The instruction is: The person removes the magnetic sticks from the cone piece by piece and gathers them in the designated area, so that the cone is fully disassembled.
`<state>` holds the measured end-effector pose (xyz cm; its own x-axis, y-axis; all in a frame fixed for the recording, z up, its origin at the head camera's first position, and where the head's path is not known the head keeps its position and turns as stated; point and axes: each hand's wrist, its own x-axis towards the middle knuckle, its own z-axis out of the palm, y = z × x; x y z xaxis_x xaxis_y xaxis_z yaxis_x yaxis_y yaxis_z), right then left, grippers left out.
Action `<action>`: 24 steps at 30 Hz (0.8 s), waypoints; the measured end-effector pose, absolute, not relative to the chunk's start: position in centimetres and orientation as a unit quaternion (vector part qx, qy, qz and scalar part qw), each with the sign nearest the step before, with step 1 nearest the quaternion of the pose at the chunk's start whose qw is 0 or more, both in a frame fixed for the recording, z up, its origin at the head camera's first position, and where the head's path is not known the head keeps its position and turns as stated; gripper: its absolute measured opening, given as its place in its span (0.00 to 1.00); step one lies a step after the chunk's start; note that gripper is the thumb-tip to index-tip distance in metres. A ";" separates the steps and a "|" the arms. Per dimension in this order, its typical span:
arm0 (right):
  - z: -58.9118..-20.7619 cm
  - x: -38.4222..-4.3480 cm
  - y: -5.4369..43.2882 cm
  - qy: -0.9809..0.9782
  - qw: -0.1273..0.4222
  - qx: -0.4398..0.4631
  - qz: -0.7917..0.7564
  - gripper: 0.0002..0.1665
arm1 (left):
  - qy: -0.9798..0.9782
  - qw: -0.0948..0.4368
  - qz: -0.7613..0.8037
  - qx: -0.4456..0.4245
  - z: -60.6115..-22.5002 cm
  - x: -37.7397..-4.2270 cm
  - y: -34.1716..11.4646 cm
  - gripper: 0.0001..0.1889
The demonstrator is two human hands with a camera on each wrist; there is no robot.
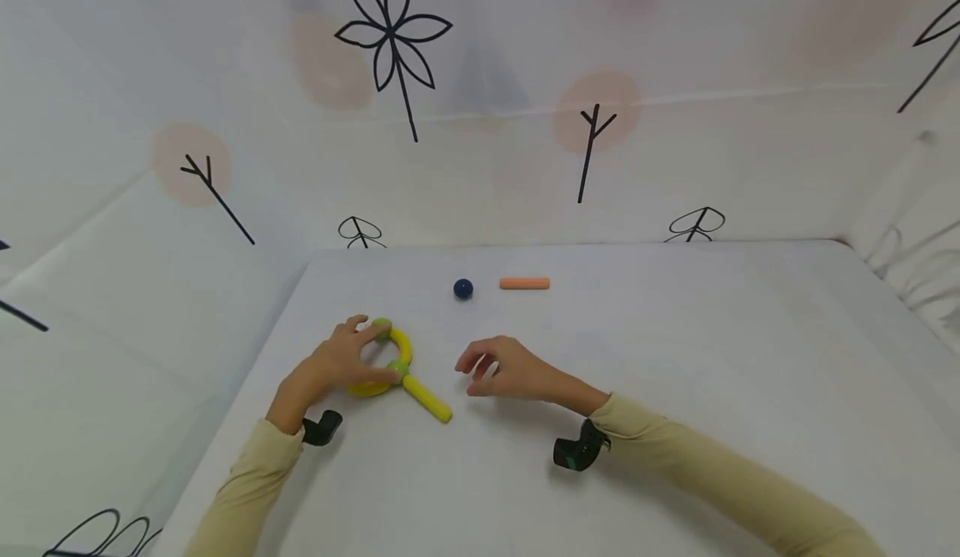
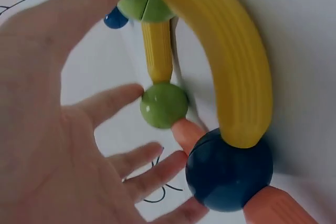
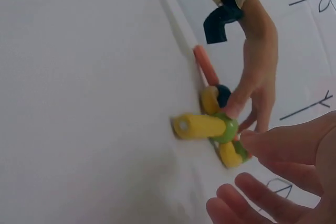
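Left grip [image 3: 260, 69] touches a green ball [image 3: 228, 131], right grip [image 3: 302, 150] nearby

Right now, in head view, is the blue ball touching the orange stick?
No, bare tabletop shows between the blue ball and orange stick.

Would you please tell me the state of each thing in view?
Yellow, green, blue and orange plastic-looking rod-and-ball assembly: joined
Dark blue plastic-looking ball: loose
Straight orange plastic-looking rod: loose, lying flat
Left hand: fingers spread, touching the assembly
Right hand: empty, fingers bent

Diffuse light, faint shadows, mild blur
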<state>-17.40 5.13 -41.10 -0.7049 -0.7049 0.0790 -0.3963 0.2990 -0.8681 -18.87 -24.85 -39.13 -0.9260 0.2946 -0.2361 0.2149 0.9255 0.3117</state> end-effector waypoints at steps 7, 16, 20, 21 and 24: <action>-42.9 -17.2 3.3 0.805 0.144 -0.343 -0.463 0.19 | 0.984 0.101 0.135 0.059 -39.5 -18.1 -23.9 0.49; -44.1 -18.5 2.2 0.845 0.065 -0.324 -0.420 0.13 | 0.988 0.071 0.133 0.044 -38.9 -17.3 -22.4 0.41; -43.8 -18.7 2.1 0.843 0.046 -0.318 -0.431 0.11 | 0.977 0.053 0.150 0.143 -39.4 -17.9 -22.8 0.28; -43.6 -18.7 2.0 0.841 0.046 -0.314 -0.438 0.11 | 0.971 0.054 0.164 0.165 -39.6 -18.1 -23.0 0.26; -43.4 -18.6 1.8 0.837 0.047 -0.308 -0.451 0.11 | 0.958 0.062 0.201 0.197 -40.2 -18.5 -23.5 0.23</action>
